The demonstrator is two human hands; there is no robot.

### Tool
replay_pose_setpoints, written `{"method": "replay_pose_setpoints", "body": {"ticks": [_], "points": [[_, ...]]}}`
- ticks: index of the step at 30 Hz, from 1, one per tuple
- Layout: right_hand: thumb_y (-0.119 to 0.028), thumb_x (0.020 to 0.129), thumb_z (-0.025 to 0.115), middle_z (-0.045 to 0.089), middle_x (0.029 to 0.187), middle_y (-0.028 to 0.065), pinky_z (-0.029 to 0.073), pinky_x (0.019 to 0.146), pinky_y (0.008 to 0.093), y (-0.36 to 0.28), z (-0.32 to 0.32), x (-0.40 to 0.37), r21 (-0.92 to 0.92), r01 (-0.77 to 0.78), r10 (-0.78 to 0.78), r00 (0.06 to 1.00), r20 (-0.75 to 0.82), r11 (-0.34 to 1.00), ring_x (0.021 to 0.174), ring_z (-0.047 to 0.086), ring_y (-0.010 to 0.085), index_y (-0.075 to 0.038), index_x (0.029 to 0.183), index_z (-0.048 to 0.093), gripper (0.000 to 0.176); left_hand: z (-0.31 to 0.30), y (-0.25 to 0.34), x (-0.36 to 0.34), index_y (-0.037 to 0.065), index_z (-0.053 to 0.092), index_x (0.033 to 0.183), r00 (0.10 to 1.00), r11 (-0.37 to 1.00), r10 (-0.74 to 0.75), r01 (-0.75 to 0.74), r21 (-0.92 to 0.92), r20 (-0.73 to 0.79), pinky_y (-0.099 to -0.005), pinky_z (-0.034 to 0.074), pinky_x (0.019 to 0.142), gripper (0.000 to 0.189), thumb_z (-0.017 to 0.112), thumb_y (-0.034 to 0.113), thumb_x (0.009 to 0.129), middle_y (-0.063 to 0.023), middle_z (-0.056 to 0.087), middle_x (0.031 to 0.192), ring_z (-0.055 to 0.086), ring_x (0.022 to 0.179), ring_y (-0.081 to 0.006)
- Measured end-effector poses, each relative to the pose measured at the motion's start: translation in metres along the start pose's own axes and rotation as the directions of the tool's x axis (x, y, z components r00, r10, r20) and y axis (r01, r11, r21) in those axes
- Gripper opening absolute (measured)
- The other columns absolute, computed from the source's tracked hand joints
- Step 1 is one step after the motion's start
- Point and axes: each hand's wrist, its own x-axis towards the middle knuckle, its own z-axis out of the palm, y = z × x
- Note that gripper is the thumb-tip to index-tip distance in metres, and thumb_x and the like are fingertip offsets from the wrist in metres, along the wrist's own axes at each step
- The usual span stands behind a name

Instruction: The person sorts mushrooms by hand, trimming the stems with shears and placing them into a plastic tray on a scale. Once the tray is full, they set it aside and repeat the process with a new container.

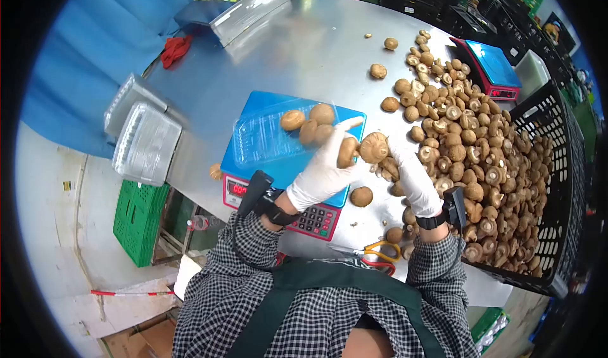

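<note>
My left hand, in a white glove, is closed on a brown mushroom above the right side of the blue scale. Close beside it, my right hand, also gloved, grips another mushroom whose cap shows pale cracks. A clear plastic tray rests on the scale, with several mushrooms in its right part. The scale's red digits are lit, too small to read surely. One loose mushroom sits on the metal table just right of the scale.
A large mushroom heap spills from a black crate at the right. Scissors lie near my body. Stacked clear trays stand at the left edge. A second scale and a metal box sit farther back.
</note>
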Motion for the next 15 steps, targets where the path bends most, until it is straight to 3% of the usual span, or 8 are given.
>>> {"method": "replay_pose_setpoints", "body": {"ticks": [1,3,6,7,9,11,14,15], "points": [[-0.036,0.103,0.044,0.059,0.120,0.0062,0.043,0.095,0.0277,-0.006,0.008,-0.005,0.010,-0.024,0.024,0.999,-0.028,1.000,0.109,0.053,0.0121,0.001,0.127,0.056,0.045,0.003,0.003,-0.003,0.007,0.041,0.140,0.981,0.960,0.187,-0.173,0.222,-0.044,-0.0284,0.047,0.091,0.062,0.068,0.013,0.084,-0.0088,0.054,0.123,0.057,0.103,-0.0166],[-0.037,0.103,0.043,0.063,0.112,0.0056,0.044,0.094,0.0278,-0.019,0.018,-0.013,0.006,-0.096,0.096,0.995,-0.001,0.995,0.104,0.056,0.0120,0.001,0.123,0.059,0.046,-0.001,0.000,-0.009,0.007,0.046,0.138,0.988,0.973,0.150,-0.141,0.181,-0.034,-0.0293,0.045,0.096,0.060,0.070,0.009,0.083,-0.0053,0.056,0.122,0.056,0.104,-0.0169],[-0.037,0.101,0.047,0.066,0.098,0.0050,0.046,0.089,0.0281,-0.018,0.027,-0.021,0.020,-0.011,0.010,0.998,0.068,1.000,0.095,0.059,0.0114,0.001,0.120,0.060,0.044,-0.008,-0.005,-0.019,0.008,0.052,0.135,1.000,0.990,0.026,-0.024,-0.142,0.015,-0.0253,0.049,0.083,0.048,0.067,0.012,0.089,-0.0037,0.060,0.114,0.057,0.090,-0.0125],[-0.037,0.101,0.047,0.066,0.098,0.0050,0.046,0.089,0.0281,-0.020,0.029,-0.024,0.015,-0.011,0.010,0.998,0.070,1.000,0.095,0.059,0.0114,0.001,0.120,0.060,0.044,-0.014,-0.004,-0.022,0.008,0.052,0.135,1.000,0.989,0.028,-0.026,-0.145,0.010,-0.0253,0.049,0.083,0.048,0.067,0.012,0.089,-0.0037,0.060,0.114,0.057,0.090,-0.0125],[-0.028,0.096,0.058,0.064,0.096,0.0039,0.047,0.087,0.0300,-0.024,0.032,-0.027,-0.164,-0.003,0.006,1.000,0.018,0.986,0.092,0.058,0.0116,0.000,0.121,0.060,0.038,-0.027,-0.002,-0.029,0.008,0.052,0.135,0.973,0.916,-0.223,0.228,-0.329,0.053,-0.0209,0.048,0.071,0.047,0.066,0.015,0.090,-0.0022,0.062,0.108,0.054,0.077,-0.0074],[-0.022,0.079,0.078,0.061,0.104,0.0065,0.050,0.083,0.0324,-0.012,0.037,-0.018,-0.430,0.438,-0.455,0.888,0.070,0.789,0.090,0.058,0.0170,-0.008,0.131,0.055,0.058,-0.030,-0.003,-0.036,0.007,0.052,0.134,0.981,0.909,-0.194,0.178,-0.378,-0.006,-0.0190,0.045,0.065,0.047,0.066,0.018,0.091,-0.0002,0.062,0.099,0.051,0.070,-0.0048],[-0.026,0.073,0.081,0.061,0.112,0.0114,0.053,0.083,0.0347,-0.021,0.055,-0.016,-0.641,0.602,-0.618,0.748,0.244,0.475,0.098,0.064,0.0266,-0.014,0.131,0.055,0.065,-0.037,-0.011,-0.045,0.004,0.050,0.135,0.981,0.907,-0.190,0.187,-0.376,0.029,-0.0198,0.046,0.067,0.050,0.067,0.022,0.091,0.0015,0.057,0.089,0.052,0.073,-0.0050],[-0.025,0.073,0.081,0.061,0.113,0.0122,0.053,0.083,0.0349,-0.018,0.060,-0.013,-0.707,0.568,-0.570,0.772,0.280,0.422,0.100,0.064,0.0288,-0.014,0.128,0.057,0.061,-0.038,-0.017,-0.047,0.002,0.051,0.132,0.982,0.915,-0.189,0.185,-0.360,0.022,-0.0191,0.048,0.066,0.045,0.065,0.017,0.092,0.0004,0.059,0.095,0.054,0.075,-0.0044]]}}
